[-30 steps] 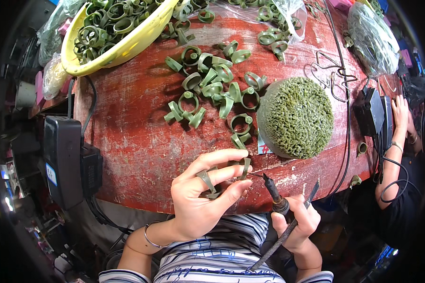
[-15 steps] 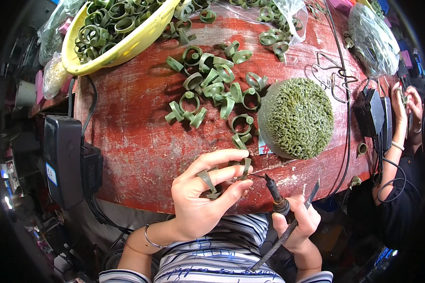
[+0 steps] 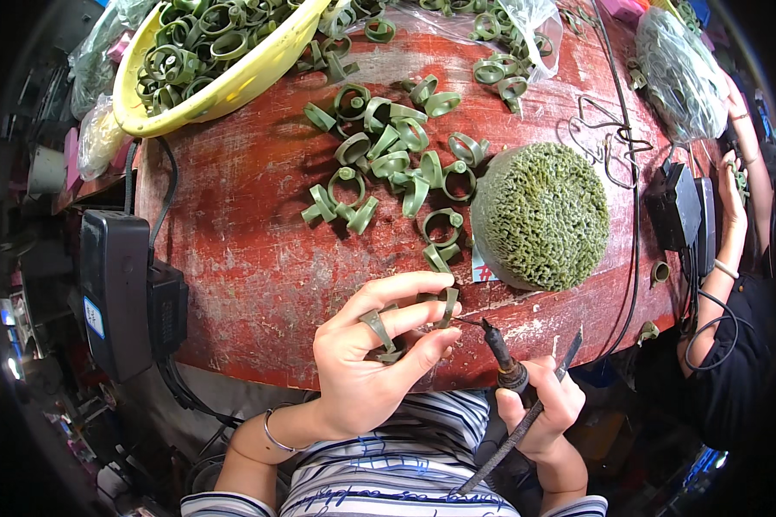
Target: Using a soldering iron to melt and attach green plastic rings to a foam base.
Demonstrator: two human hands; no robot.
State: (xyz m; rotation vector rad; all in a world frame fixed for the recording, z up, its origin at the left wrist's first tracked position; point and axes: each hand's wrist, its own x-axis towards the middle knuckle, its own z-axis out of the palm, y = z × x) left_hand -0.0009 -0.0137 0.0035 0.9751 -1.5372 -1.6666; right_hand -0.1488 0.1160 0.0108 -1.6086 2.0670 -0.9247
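My left hand [image 3: 362, 362] holds a green wax ring [image 3: 449, 308] upright at its fingertips, near the table's front edge. A second green ring [image 3: 375, 327] sits around one of its fingers, and a darker one [image 3: 388, 353] shows partly below. My right hand [image 3: 553, 405] grips a dark wax pen [image 3: 502, 351] with a thin wire tip, which reaches the fingertip ring or ends just beside it; I cannot tell which. A slim tool with a pointed blade [image 3: 571, 346] and a grey textured handle [image 3: 509, 444] also lies in the right hand's grip.
Loose green rings [image 3: 392, 159] lie on the worn red table [image 3: 233, 284], beside a round block with a rough green top [image 3: 553, 215]. A yellow basket [image 3: 224, 95] of rings stands far left. Black power boxes [image 3: 116, 297] and cords flank the table. A co-worker's hand [image 3: 731, 185] is at right.
My hands, the ring and the wax pen have hardly moved. At the right, the co-worker's hands have moved apart, one reaching farther up toward the plastic bag.
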